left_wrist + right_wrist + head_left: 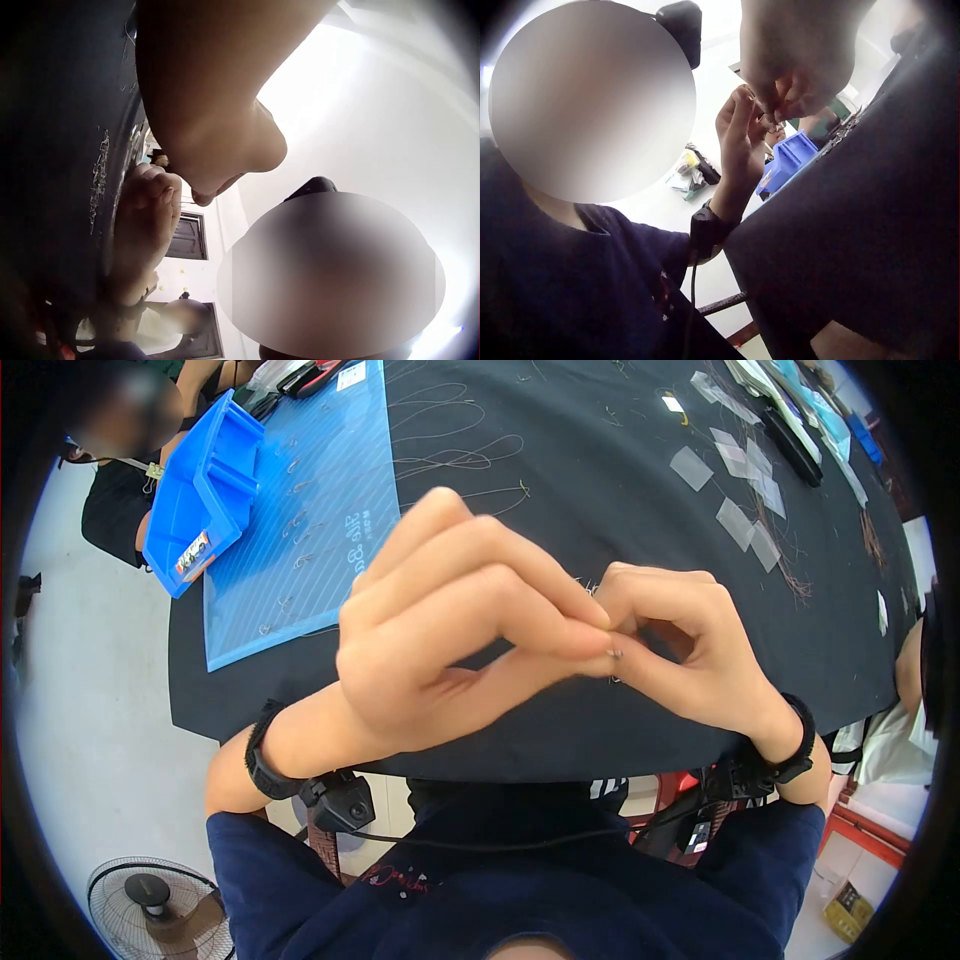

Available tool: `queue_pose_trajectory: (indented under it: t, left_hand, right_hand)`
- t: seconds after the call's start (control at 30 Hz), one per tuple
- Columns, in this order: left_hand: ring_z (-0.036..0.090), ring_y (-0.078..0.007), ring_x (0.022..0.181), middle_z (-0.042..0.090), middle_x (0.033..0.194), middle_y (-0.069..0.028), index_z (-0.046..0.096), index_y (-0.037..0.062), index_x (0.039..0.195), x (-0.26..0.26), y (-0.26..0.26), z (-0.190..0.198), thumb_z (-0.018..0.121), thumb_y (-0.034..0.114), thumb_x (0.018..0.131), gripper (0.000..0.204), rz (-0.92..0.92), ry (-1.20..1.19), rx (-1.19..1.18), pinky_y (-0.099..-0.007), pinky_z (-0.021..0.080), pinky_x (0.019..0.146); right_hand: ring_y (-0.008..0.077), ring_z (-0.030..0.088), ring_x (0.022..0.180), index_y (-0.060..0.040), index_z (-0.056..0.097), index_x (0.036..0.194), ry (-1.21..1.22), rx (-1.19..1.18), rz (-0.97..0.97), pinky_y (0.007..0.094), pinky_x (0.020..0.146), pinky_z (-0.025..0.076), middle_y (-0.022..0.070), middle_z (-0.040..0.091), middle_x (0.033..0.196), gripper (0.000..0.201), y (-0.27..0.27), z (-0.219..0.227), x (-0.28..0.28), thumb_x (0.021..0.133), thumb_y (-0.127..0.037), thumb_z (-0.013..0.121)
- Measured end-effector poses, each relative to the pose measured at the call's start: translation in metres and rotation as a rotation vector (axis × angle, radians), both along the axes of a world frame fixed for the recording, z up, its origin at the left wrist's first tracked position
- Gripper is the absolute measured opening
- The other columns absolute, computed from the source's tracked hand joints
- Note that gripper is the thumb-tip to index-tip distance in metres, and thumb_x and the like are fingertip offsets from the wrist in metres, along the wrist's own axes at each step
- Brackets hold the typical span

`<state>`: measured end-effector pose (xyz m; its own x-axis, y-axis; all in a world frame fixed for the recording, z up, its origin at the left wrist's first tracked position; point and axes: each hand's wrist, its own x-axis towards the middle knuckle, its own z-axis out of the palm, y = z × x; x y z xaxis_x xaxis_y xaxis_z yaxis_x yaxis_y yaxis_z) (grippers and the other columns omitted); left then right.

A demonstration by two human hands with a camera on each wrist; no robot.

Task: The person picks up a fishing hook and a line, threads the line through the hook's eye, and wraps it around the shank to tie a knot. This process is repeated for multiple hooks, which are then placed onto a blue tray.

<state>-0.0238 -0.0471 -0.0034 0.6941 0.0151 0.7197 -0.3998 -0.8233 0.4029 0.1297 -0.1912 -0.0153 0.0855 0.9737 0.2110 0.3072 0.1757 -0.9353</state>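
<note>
Over the near part of the black table my left hand [440, 630] and right hand [690, 645] meet at their fingertips. The left thumb and index finger pinch a tiny shiny metal piece [615, 654]; its exact kind cannot be told. The right thumb and index finger pinch at the same spot, their tips partly covered by the left fingers. A thin line [182, 202] spans the gap between the hands in the left wrist view. A heap of small metal bits [97, 180] lies on the table, mostly hidden behind the hands in the head view.
A blue translucent folder [330, 575] at left carries several small hooks with thin lines. On it sits a blue bin [215, 490]. Clear plastic squares [735, 520] and wire-like strands [795, 585] lie at right. Another person [110, 510] sits at far left.
</note>
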Motion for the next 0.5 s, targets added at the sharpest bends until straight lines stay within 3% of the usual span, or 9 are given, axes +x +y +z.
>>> queue_pose_trajectory:
  t: [0.17, 0.4, 0.5]
  left_hand:
    - [0.047, -0.0105, 0.064, 0.068, 0.084, -0.0057, 0.068, 0.0076, 0.081, 0.001, 0.007, -0.002, 0.081, 0.010, 0.064, 0.022, 0.057, -0.068, 0.051, -0.0243, 0.029, 0.059]
    - [0.047, -0.0110, 0.064, 0.069, 0.084, -0.0051, 0.069, 0.0079, 0.083, -0.001, 0.006, -0.001, 0.082, 0.010, 0.062, 0.025, 0.095, -0.089, 0.090, -0.0237, 0.029, 0.058]
    - [0.047, -0.0111, 0.063, 0.069, 0.084, -0.0045, 0.069, 0.0081, 0.083, 0.000, 0.005, -0.002, 0.082, 0.011, 0.062, 0.025, 0.095, -0.080, 0.084, -0.0233, 0.029, 0.056]
  right_hand:
    - [0.0063, 0.046, 0.054, -0.0028, 0.063, 0.079, 0.171, -0.112, -0.001, 0.0227, 0.049, 0.036, 0.0008, 0.059, 0.068, 0.005, -0.007, 0.003, -0.006, 0.082, -0.005, 0.065]
    - [0.0119, 0.048, 0.054, -0.0027, 0.062, 0.076, -0.089, 0.095, 0.082, 0.0237, 0.048, 0.036, 0.0036, 0.056, 0.066, 0.007, -0.009, 0.015, -0.005, 0.076, -0.002, 0.068]
    - [0.0143, 0.050, 0.058, -0.0022, 0.063, 0.074, -0.163, 0.202, 0.075, 0.0267, 0.054, 0.036, 0.0051, 0.062, 0.069, 0.005, -0.008, 0.017, -0.006, 0.073, 0.000, 0.067]
